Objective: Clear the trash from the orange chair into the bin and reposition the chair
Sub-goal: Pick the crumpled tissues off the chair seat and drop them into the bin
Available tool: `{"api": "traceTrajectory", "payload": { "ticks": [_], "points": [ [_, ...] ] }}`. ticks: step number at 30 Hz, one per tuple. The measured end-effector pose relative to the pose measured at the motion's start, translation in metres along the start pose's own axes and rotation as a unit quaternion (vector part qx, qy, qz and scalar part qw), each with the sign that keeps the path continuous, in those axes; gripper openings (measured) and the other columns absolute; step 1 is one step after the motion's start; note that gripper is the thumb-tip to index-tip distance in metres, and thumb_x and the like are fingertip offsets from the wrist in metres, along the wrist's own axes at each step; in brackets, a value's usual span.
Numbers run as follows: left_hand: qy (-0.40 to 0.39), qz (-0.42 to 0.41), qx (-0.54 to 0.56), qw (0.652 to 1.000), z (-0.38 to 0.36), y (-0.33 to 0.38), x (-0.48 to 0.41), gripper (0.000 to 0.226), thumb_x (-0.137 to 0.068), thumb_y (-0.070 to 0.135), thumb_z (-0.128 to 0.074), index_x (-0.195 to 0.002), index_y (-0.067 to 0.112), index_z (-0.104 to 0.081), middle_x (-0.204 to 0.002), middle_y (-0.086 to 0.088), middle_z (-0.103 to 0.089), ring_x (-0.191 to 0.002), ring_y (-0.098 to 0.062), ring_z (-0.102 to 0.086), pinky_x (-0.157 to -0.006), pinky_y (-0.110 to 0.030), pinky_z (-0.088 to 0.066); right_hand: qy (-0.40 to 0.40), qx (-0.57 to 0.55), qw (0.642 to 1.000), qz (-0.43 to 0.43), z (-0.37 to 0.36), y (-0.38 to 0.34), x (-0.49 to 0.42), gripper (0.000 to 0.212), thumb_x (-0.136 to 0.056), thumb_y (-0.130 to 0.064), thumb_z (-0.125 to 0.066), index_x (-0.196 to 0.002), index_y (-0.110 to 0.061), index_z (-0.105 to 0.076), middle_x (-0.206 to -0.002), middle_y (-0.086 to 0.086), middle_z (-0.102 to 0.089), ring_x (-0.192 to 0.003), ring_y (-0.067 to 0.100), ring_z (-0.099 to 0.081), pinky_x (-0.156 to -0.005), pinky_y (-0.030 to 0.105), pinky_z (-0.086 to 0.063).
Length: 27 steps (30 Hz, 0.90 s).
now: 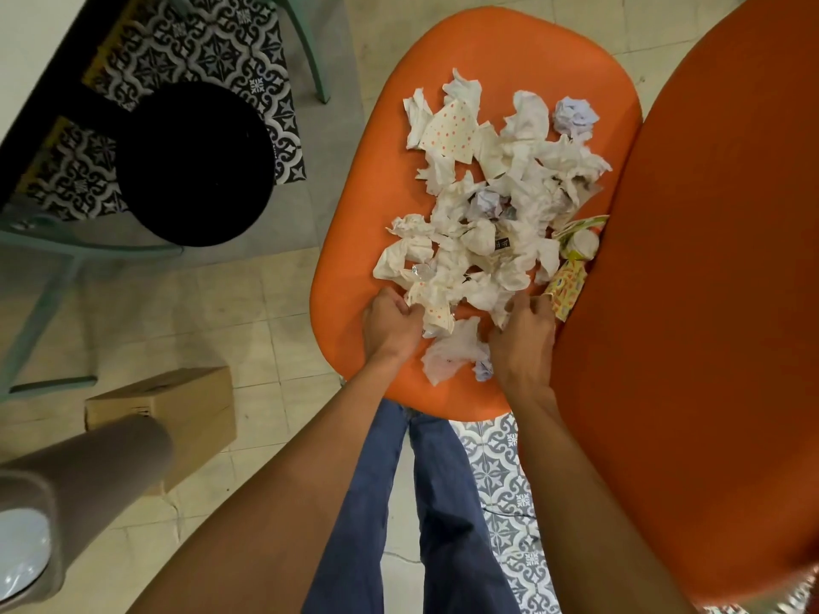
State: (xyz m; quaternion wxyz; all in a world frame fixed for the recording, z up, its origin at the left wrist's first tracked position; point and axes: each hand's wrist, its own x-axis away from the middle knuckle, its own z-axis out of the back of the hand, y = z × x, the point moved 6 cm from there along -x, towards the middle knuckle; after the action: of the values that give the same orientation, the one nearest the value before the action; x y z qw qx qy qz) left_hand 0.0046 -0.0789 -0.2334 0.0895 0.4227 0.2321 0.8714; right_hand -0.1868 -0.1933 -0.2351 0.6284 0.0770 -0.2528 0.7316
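Observation:
An orange chair (372,179) fills the middle and right of the head view, its backrest rising at the right. A heap of crumpled white tissues and paper (501,206) covers the seat, with a yellow patterned wrapper (567,285) at the backrest. My left hand (390,325) curls its fingers into the near edge of the heap, gripping dotted paper. My right hand (523,339) curls into tissues at the heap's near right side. A loose tissue (452,356) lies between both hands. A black round bin (195,166) stands open on the floor to the left.
A teal chair frame (40,277) stands at the left beside the bin. A cardboard box (177,409) lies on the tiled floor at lower left, next to a grey cylindrical object (75,485). A patterned mat (190,51) lies behind the bin. My legs stand below the seat.

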Motion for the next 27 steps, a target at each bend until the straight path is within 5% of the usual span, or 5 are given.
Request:
{"api": "traceTrajectory", "payload": {
  "ticks": [6,10,15,20,27],
  "points": [
    [-0.006,-0.006,0.004,1.000,0.019,0.004,0.012,0.020,-0.087,0.023,-0.070,-0.074,0.015,-0.056,-0.075,-0.006,-0.070,-0.075,-0.024,-0.071,-0.072,-0.040,-0.061,0.000,0.058,0.998,0.000,0.008,0.005,0.008,0.022,-0.088,-0.008,-0.074,-0.108,-0.001,-0.072,-0.121,0.022,-0.069,-0.120,0.039,-0.059,-0.096,0.049,-0.055],
    [-0.031,0.002,0.030,0.999,0.026,0.004,0.017,0.019,-0.089,0.023,-0.072,-0.078,0.015,-0.059,-0.079,-0.005,-0.074,-0.074,-0.023,-0.077,-0.060,-0.031,-0.058,0.004,0.090,0.996,-0.016,0.020,0.004,0.012,0.042,-0.085,-0.020,-0.080,-0.123,-0.010,-0.067,-0.140,0.016,-0.059,-0.126,0.038,-0.053,-0.093,0.052,-0.055],
    [-0.045,0.010,0.091,0.995,0.031,0.004,0.024,0.023,-0.094,0.025,-0.077,-0.093,0.007,-0.062,-0.098,0.001,-0.071,-0.067,-0.012,-0.077,-0.047,-0.014,-0.045,-0.030,0.077,0.997,0.006,0.021,0.004,0.009,0.066,-0.078,-0.004,-0.084,-0.138,-0.009,-0.056,-0.142,0.019,-0.058,-0.131,0.040,-0.052,-0.097,0.055,-0.053],
    [-0.038,-0.004,0.134,0.990,0.035,0.005,0.025,0.026,-0.091,0.024,-0.081,-0.092,0.010,-0.060,-0.108,0.003,-0.067,-0.078,-0.007,-0.076,-0.069,-0.031,-0.065,-0.022,0.042,0.999,0.024,0.025,-0.003,0.001,0.059,-0.081,0.007,-0.077,-0.136,-0.007,-0.061,-0.135,0.022,-0.064,-0.126,0.042,-0.057,-0.101,0.055,-0.054],
    [-0.015,-0.030,0.189,0.981,0.053,0.016,0.029,0.040,-0.083,0.025,-0.089,-0.106,0.020,-0.056,-0.117,0.001,-0.065,-0.099,-0.013,-0.072,-0.070,-0.040,-0.066,0.031,0.013,0.999,-0.024,0.066,-0.007,-0.005,0.040,-0.101,0.008,-0.049,-0.132,-0.013,-0.065,-0.109,0.020,-0.073,-0.096,0.041,-0.073,-0.076,0.050,-0.064]
  ]
}}
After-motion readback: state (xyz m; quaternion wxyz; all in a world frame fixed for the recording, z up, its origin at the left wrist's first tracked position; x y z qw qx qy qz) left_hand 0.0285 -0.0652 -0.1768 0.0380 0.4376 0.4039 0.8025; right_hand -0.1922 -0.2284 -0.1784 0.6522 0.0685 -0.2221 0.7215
